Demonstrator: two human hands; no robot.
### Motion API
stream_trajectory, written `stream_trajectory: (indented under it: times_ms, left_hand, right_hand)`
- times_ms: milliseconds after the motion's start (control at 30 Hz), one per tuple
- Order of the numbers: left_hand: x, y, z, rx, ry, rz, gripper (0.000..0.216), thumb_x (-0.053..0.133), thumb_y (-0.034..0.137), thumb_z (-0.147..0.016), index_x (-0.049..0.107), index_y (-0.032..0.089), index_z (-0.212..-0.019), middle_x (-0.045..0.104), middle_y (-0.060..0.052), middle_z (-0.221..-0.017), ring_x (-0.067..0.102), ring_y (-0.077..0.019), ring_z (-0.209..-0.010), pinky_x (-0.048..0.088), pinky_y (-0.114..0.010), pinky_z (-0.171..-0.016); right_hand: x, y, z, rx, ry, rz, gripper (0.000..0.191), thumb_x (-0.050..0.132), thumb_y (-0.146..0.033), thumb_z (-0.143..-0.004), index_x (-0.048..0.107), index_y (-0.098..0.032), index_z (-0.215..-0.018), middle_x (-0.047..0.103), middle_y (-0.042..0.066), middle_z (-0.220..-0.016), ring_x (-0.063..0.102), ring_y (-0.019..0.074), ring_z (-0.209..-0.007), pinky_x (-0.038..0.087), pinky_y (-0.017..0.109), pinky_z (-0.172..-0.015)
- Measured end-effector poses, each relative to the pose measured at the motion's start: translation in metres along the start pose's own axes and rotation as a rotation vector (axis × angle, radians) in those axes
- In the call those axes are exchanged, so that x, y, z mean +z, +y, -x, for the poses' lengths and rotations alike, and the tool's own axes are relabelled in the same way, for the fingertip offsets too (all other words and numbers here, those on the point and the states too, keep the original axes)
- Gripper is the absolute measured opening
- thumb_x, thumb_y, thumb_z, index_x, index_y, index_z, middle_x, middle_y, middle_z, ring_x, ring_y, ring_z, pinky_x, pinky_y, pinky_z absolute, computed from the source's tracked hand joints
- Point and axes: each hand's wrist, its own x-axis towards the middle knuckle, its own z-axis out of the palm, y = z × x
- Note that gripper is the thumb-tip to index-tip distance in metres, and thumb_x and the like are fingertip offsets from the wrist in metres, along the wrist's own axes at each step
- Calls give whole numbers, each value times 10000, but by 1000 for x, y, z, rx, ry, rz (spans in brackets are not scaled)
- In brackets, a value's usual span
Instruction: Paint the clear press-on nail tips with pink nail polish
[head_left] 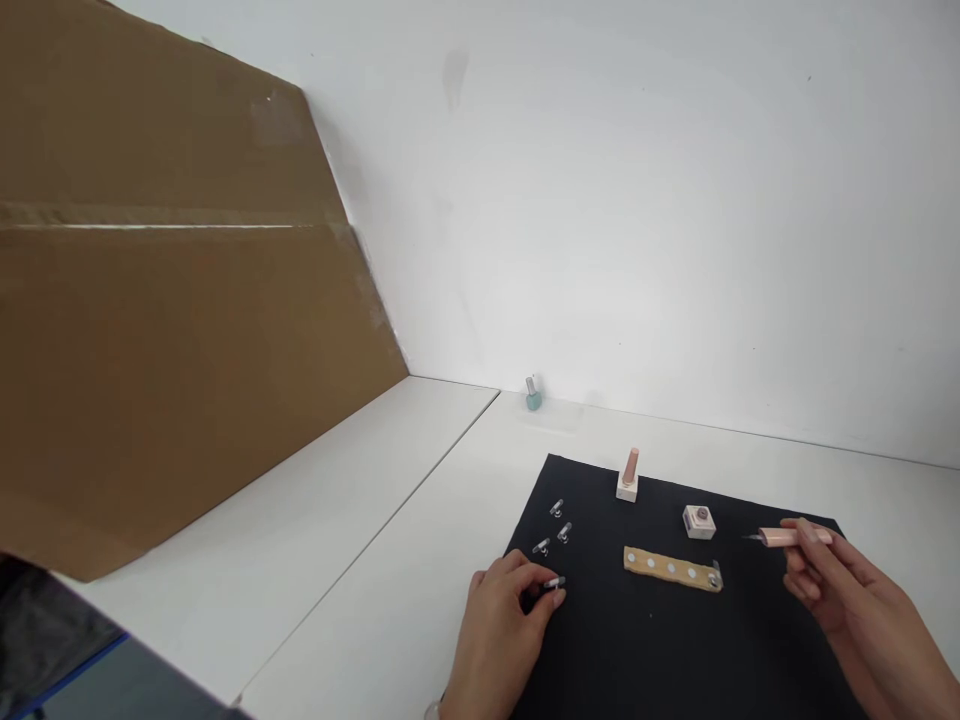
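My left hand (504, 620) rests on the left edge of a black mat (660, 640), its fingertips pinched on a small nail tip on a stand (555, 582). My right hand (847, 600) holds a thin peach-coloured brush cap (791, 537), bristle end pointing left, above the mat's right side. Between the hands lies a tan strip (671, 568) with white dots and one nail tip at its right end. An open square bottle (699, 521) and a capped peach bottle (628, 476) stand behind the strip.
Three more small nail tips on stands (556, 525) lie on the mat's left part. A teal polish bottle (533, 394) stands by the white wall. A large cardboard sheet (172, 290) leans at the left. The white table (360, 540) has a seam.
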Motion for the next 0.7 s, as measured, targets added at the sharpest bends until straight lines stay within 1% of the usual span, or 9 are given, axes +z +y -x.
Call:
stream_trajectory:
  times_ms: [100, 167, 300, 367, 500, 633, 700]
  left_hand:
    - [2, 0, -1, 8, -8, 26, 178, 637, 219, -892, 785, 228, -794, 740, -52, -945, 635, -298, -959, 440, -458, -947]
    - [3, -2, 0, 19, -14, 45, 182, 631, 215, -891, 787, 234, -799, 744, -53, -958, 633, -310, -978, 435, -464, -948]
    - [2, -3, 0, 41, -19, 52, 179, 630, 203, -885, 784, 240, -802, 753, -52, -957, 638, -318, -978, 432, -474, -943]
    - [2, -3, -1, 55, -4, 38, 159, 637, 207, -885, 770, 235, -802, 750, -49, -938, 644, -308, -949, 429, -481, -941]
    - [2, -6, -2, 80, 70, -18, 125, 643, 216, -881, 716, 224, -779, 734, -45, -903, 648, -295, -904, 429, -494, -931]
    - [-3, -17, 0, 63, 84, -28, 52, 648, 230, -862, 700, 232, -869, 724, -47, -925, 650, -308, -918, 440, -503, -932]
    - [-5, -21, 2, 29, 87, -9, 102, 677, 240, -831, 681, 232, -932, 720, -57, -985, 650, -322, -947, 464, -493, -914]
  right_hand:
    - [1, -1, 2, 16, 22, -12, 568, 992, -586, -492, 792, -181, -836, 582, -2, -785, 460, 100, -626, 531, 143, -507]
    - [2, -2, 3, 17, 18, -23, 578, 1000, -577, -479, 796, -183, -850, 583, -7, -767, 464, 99, -623, 539, 146, -524]
    - [3, -3, 5, 15, -7, -9, 551, 978, -587, -537, 792, -188, -867, 575, -13, -745, 462, 98, -623, 516, 139, -514]
    - [4, -5, 6, 30, 2, 1, 565, 971, -610, -531, 788, -186, -856, 564, -16, -722, 453, 98, -615, 505, 139, -503]
    - [4, -6, 4, 37, 15, 7, 609, 986, -620, -465, 788, -185, -842, 554, -21, -705, 448, 100, -612, 503, 144, -502]
    - [2, -4, 3, 26, -5, 1, 610, 979, -614, -498, 797, -190, -897, 578, -15, -773, 443, 92, -614, 507, 137, -513]
    - [2, -3, 3, 22, -3, 10, 596, 967, -618, -530, 795, -187, -904, 578, -13, -782, 442, 92, -613, 512, 137, -522]
